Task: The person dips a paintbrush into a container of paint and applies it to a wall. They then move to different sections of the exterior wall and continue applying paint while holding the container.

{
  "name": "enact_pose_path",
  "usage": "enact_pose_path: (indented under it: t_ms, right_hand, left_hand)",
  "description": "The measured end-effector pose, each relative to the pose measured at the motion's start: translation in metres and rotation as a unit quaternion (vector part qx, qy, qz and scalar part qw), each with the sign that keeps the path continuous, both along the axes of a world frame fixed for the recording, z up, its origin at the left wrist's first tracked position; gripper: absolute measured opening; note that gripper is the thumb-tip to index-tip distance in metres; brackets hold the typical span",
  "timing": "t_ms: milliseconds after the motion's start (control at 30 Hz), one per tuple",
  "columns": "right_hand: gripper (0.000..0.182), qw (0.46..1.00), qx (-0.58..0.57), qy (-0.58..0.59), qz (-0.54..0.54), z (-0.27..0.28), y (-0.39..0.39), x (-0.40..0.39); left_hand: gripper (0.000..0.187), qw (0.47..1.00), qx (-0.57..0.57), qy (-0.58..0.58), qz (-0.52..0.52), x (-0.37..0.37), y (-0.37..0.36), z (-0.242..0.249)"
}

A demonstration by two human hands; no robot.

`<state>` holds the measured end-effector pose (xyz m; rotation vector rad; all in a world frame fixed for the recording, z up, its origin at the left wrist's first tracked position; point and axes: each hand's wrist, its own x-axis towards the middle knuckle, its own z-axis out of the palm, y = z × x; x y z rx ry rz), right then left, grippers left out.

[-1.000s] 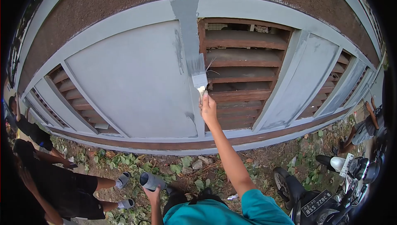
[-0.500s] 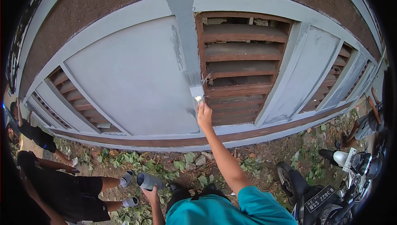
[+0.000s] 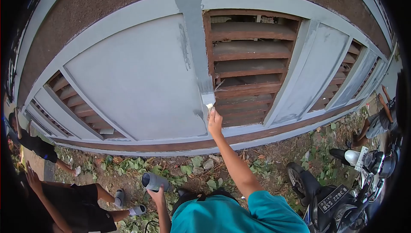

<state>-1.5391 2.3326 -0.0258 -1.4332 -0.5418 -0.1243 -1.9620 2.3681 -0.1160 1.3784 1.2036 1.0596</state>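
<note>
My right hand [image 3: 215, 121] is closed round the handle of a flat paintbrush [image 3: 208, 98]. Its bristles press on the upright post left of the brown louvred vent [image 3: 252, 57]. Wet darker grey paint [image 3: 195, 32] covers the upper part of that post, with streaks running onto the pale grey wall panel [image 3: 132, 79]. Low down, my left hand [image 3: 158, 194] grips a grey cylindrical container [image 3: 155, 182], tilted so its opening shows; what is inside I cannot make out.
A person in black [image 3: 81, 203] stands close on my left, another person [image 3: 36, 145] farther left, and one [image 3: 381, 117] far right. Parked motorcycles [image 3: 325, 198] stand at right. Leafy ground [image 3: 188, 169] with stones runs along the wall's base.
The brush in my right hand has moved down the post, lengthening the darker grey stripe. My left hand and the container have shifted slightly upward. The nearby person in black has raised an arm.
</note>
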Motion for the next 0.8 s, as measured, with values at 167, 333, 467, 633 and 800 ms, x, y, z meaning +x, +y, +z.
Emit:
enact_pose_path:
  t_ms: [167,333,467,633,800]
  right_hand:
    - [0.048,0.999,0.046,-0.008,0.005,-0.016,-0.007,-0.015]
    - [0.049,0.998,0.009,0.031,0.047,0.021,0.015,0.003]
    - [0.051,1.0,-0.016,0.005,-0.006,-0.04,0.0,-0.012]
    - [0.041,1.0,0.004,-0.005,-0.029,-0.03,-0.013,-0.025]
    - [0.045,1.0,-0.016,-0.007,0.006,0.015,0.011,0.003]
  left_hand:
    - [0.083,0.999,-0.025,-0.039,-0.001,0.002,0.005,-0.003]
    - [0.088,0.999,-0.012,-0.028,-0.011,0.001,0.004,-0.002]
    - [0.092,0.999,-0.007,-0.02,0.035,0.001,0.001,-0.009]
    - [0.082,0.999,-0.022,-0.04,0.01,-0.009,-0.011,-0.007]
    - [0.084,0.999,-0.031,-0.01,0.008,-0.004,-0.006,-0.008]
